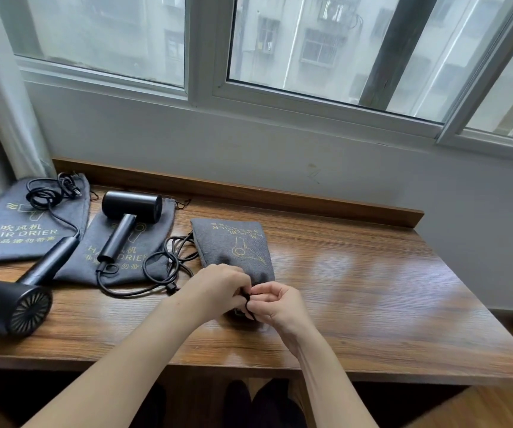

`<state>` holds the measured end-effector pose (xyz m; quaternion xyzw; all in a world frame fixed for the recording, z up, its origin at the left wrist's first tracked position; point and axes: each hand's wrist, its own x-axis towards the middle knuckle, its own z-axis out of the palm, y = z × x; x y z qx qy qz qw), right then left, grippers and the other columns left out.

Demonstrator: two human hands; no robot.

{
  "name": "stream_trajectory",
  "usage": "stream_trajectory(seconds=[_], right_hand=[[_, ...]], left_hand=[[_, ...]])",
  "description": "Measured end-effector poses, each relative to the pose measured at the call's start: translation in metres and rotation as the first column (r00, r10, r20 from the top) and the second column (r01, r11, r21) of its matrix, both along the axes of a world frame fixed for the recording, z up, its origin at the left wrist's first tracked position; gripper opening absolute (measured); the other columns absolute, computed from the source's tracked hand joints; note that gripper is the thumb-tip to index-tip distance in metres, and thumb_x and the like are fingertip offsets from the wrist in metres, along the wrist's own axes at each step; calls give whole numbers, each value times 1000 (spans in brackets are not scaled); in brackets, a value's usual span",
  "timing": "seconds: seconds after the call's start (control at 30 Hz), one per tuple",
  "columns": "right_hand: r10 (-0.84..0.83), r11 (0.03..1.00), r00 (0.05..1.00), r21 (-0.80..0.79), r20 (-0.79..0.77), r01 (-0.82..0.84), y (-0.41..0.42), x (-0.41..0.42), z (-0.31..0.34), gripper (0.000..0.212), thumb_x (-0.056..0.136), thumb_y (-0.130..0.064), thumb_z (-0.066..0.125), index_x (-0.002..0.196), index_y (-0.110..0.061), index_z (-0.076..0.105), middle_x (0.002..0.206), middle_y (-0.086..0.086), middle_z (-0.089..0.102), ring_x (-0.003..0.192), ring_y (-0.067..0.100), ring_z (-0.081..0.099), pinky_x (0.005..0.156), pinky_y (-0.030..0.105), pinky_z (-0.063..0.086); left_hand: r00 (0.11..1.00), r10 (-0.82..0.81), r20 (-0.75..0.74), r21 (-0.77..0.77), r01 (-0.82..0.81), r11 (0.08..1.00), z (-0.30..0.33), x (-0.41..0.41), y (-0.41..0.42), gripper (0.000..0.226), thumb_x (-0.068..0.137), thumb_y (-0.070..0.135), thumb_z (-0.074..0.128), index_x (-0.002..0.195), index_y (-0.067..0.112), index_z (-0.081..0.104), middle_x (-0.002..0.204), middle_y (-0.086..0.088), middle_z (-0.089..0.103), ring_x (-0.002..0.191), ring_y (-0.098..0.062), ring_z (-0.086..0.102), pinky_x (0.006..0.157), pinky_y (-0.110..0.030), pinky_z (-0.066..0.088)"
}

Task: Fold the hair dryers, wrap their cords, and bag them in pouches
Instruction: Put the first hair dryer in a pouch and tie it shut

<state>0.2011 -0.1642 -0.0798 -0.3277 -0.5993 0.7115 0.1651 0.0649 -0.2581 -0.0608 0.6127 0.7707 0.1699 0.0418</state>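
Right now, a thin black drawstring (247, 299) is pinched by the left hand (220, 288) and the right hand (275, 305) at the near end of a full grey pouch (233, 245), which is lying in the middle of the wooden table (372, 288). Two flat grey pouches (11, 230) are spread at the left. One black hair dryer (128, 211) is laid on one of them, and a second dryer (8, 304) is laid at the near left edge, with both cords left loose.
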Motion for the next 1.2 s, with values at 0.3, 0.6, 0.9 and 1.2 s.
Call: stream_trajectory(seconds=[0.3,0.6,0.9,1.2], right_hand=[[-163,986,986,20,-36,164,0,-1,-5,22,82,11,69,83,-10,63,71,0,64,60,7,60,56,22,51],[-121,987,992,-109,-25,118,-6,2,-10,21,94,6,49,86,-11,59,65,-1,47,52,9,39,47,22,35],[-138,969,977,227,161,99,-5,5,-15,21,93,-3,58,76,-14,65,65,-3,53,55,8,47,48,18,41],[-312,949,934,106,176,297,-5,6,-22,20,100,-10,49,83,-14,60,77,1,60,67,13,56,48,20,39]], left_hand=[[881,144,451,120,-220,968,-17,-10,-9,25,73,28,82,60,36,62,55,15,61,56,-2,53,59,-22,42],[834,174,524,205,-322,924,-31,-12,-12,26,76,29,82,60,32,61,52,15,58,50,-4,48,55,-22,38],[832,154,533,227,-316,921,-45,-13,-23,25,76,28,82,62,32,62,49,12,53,51,-6,47,53,-20,35],[793,202,575,86,-304,949,-42,-19,-31,25,75,26,83,59,26,64,54,10,61,48,-4,54,57,-29,46]])
